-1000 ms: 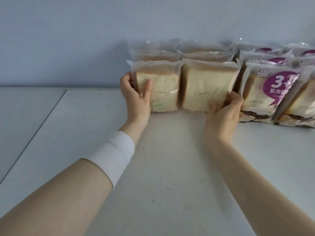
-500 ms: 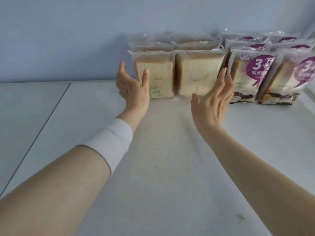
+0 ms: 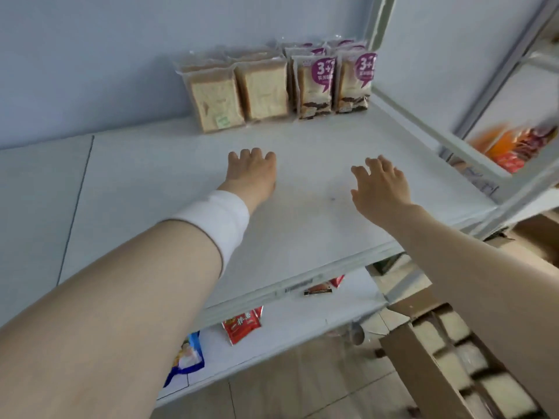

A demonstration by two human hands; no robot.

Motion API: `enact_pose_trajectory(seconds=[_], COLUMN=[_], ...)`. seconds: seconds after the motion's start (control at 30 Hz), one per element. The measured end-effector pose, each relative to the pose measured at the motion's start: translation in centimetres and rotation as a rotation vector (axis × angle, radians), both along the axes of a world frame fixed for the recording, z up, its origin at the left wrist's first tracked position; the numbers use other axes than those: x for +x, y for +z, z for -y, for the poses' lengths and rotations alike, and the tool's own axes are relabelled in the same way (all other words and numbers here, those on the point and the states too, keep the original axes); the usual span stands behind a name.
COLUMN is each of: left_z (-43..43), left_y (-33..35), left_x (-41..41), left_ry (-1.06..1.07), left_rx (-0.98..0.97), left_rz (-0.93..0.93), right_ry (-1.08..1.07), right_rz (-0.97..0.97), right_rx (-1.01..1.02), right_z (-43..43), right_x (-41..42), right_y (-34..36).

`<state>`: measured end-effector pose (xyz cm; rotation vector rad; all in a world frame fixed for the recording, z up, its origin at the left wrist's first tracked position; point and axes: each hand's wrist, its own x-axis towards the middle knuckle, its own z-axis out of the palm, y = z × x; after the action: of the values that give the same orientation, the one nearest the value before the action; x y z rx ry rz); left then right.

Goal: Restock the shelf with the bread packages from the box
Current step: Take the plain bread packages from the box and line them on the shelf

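Note:
Clear packages of plain sliced bread (image 3: 236, 92) stand upright in rows at the back of the white shelf (image 3: 302, 231). To their right stand bread packages with purple labels (image 3: 332, 83). My left hand (image 3: 252, 172), a white band on its wrist, hovers palm down over the shelf's middle, holding nothing. My right hand (image 3: 379, 184) is beside it with fingers spread, also holding nothing. Both hands are well short of the bread. A cardboard box (image 3: 429, 367) with more bread packages (image 3: 472, 361) sits on the floor at the lower right, partly hidden by my right arm.
A lower shelf (image 3: 287, 325) carries a red snack packet (image 3: 242, 323) and a blue bag (image 3: 186, 358). The shelf's grey upright post (image 3: 378, 22) rises at the right. Beyond it, another rack holds orange and red packets (image 3: 514, 146). Tiled floor lies below.
Both hands have let go of the plain bread packages and pulled back toward me. The view has tipped down and right, bringing the lower shelf and the box into sight.

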<state>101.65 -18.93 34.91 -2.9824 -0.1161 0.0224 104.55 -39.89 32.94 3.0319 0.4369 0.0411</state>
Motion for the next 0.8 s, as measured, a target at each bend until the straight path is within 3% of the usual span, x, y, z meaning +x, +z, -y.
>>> enact_pose_trajectory(seconds=[0.23,0.4,0.5,0.8], left_z=[14.6,28.3,35.7,50.3], left_y=[3.1,2.1,-1.6,-18.4], left_x=[-3.2,-5.4,-6.9,-6.1], left_ry=[-0.189,-0.435,-0.602,-0.764], left_rx=[0.095,-0.042,-0.038,0.03], left_rz=[-0.223,-0.288,-0.384,-0.709], right_ry=[-0.161,-0.298,-0.425,-0.781], right_rz=[-0.085,-0.216,-0.304,-0.582], right_rx=[-0.029,0.052,0.05,0.092], right_z=[13.3,24.8,32.2,45.7], right_x=[-7.0,-12.6,-16.2,-21.9], right_y=[2.1,0.0,-3.4,-17.5])
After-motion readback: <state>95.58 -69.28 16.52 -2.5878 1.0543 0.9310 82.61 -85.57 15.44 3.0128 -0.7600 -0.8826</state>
